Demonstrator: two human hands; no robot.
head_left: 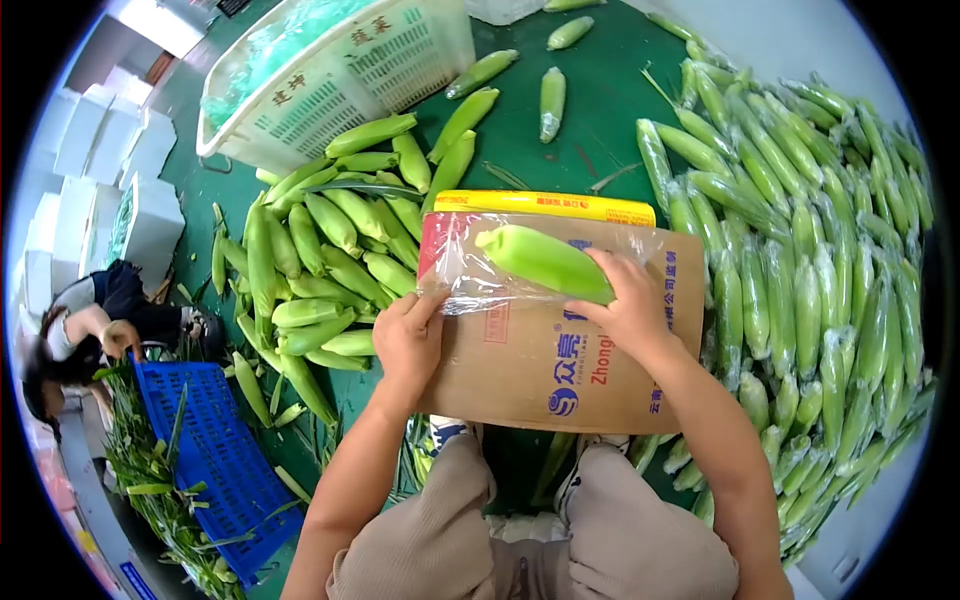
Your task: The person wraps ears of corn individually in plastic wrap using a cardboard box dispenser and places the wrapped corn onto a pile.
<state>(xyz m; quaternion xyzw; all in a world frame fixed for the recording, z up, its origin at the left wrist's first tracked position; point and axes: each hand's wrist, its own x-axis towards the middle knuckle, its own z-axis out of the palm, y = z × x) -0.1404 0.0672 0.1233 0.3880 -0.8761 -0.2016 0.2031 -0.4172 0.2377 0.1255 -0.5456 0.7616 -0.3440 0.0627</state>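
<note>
A green ear of corn (545,262) lies on clear plastic film (462,262) over a cardboard sheet (500,370). My right hand (630,305) is closed round the right end of this corn. At the film's left edge my left hand (410,335) pinches the film between thumb and fingers. Along the far edge of the cardboard is a yellow box (560,204), partly covered by the film and cardboard.
Unwrapped corn (335,220) is heaped at the left, wrapped corn (780,250) at the right. A white crate (350,75) stands behind. At the far left a person (120,320) is beside a blue crate (215,450) and husks (140,480).
</note>
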